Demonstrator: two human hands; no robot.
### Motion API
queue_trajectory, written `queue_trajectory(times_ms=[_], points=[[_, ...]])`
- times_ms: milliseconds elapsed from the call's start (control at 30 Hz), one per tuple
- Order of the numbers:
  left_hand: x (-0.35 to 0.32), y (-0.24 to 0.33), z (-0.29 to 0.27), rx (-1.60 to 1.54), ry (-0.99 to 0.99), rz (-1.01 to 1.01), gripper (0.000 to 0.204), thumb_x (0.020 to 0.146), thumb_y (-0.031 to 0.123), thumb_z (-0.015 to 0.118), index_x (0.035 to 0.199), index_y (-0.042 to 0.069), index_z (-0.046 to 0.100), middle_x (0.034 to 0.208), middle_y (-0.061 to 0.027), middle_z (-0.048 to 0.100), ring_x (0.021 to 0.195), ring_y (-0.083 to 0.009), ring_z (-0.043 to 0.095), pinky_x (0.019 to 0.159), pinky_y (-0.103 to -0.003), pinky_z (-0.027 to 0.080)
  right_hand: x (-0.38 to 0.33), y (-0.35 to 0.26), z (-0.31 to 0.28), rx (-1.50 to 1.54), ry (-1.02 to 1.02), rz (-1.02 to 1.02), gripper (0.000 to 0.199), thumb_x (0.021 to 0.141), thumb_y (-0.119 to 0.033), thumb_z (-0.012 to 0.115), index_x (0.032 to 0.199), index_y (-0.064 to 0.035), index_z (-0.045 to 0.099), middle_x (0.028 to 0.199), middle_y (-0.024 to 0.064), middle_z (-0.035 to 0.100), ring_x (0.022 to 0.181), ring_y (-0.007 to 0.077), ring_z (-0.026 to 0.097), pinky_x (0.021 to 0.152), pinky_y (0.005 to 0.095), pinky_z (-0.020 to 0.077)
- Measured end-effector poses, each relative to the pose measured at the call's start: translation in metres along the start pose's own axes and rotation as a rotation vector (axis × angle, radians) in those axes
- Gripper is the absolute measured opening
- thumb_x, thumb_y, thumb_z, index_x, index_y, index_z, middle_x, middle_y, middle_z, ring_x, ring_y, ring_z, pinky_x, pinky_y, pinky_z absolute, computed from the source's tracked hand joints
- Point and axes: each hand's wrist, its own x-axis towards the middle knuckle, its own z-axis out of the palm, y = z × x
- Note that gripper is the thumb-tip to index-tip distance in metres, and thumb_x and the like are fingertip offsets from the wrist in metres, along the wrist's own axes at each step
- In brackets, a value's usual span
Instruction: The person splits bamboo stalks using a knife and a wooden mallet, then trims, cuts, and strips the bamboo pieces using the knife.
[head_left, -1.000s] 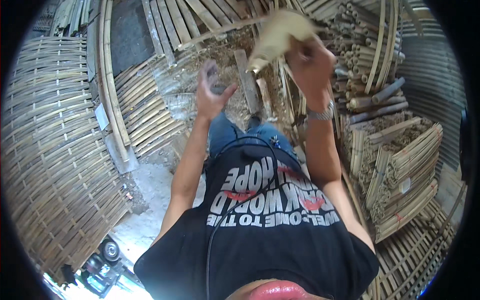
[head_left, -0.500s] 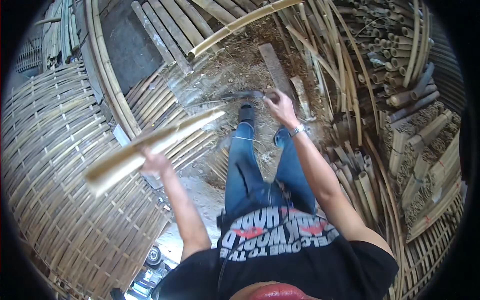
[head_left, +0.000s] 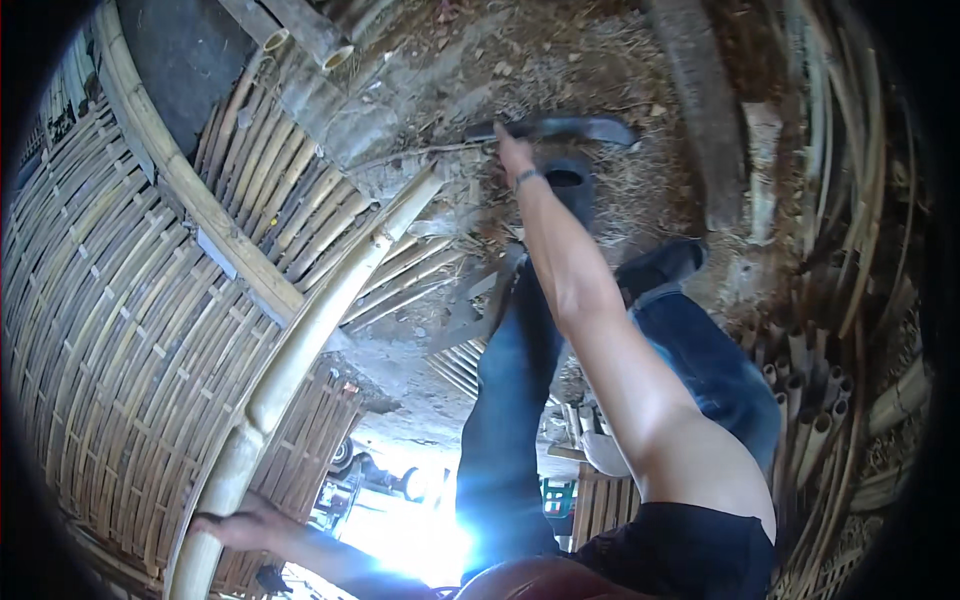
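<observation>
Left hand (head_left: 238, 527) and right hand (head_left: 515, 160) are closed, arms (head_left: 590, 300) outstretched above straw-littered floor (head_left: 600, 60); beside a woven bamboo panel (head_left: 110, 330), the left grips a slanting bamboo length (head_left: 305, 350) low down, the right a dark-bladed knife (head_left: 590, 128)

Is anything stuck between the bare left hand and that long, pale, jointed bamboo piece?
Nothing visible is: the bare left hand holds the long, pale, jointed bamboo piece directly, toward its lower end in the picture.
</observation>
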Motion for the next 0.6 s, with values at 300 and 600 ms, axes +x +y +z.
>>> queue_trajectory(times_ms=[300,600], points=[[-0.04,0.034,0.051,0.278,0.438,-0.162,0.075,0.101,0.053,0.047,0.136,-0.013,0.045,0.138,-0.0243,0.052,0.122,-0.0332,0.057,0.111,-0.049,0.041,-0.07,-0.05,-0.066,0.153,0.534,-0.3,0.043,0.085,-0.028,0.074,0.11,0.0069,0.068,0.113,0.02,0.071,0.102,0.0314,0.068,0.089,0.039,0.0518],[-0.115,0.14,0.076,0.148,-0.061,0.062,0.058,0.1,0.038,0.051,0.125,-0.014,0.05,0.118,-0.0302,0.061,0.107,-0.0373,0.062,0.1,-0.048,0.047,-0.445,-0.167,-0.344,-0.998,0.258,-0.469,0.068,0.068,-0.036,0.082,0.115,0.007,0.057,0.11,0.0313,0.066,0.105,0.044,0.064,0.091,0.0453,0.0518]])
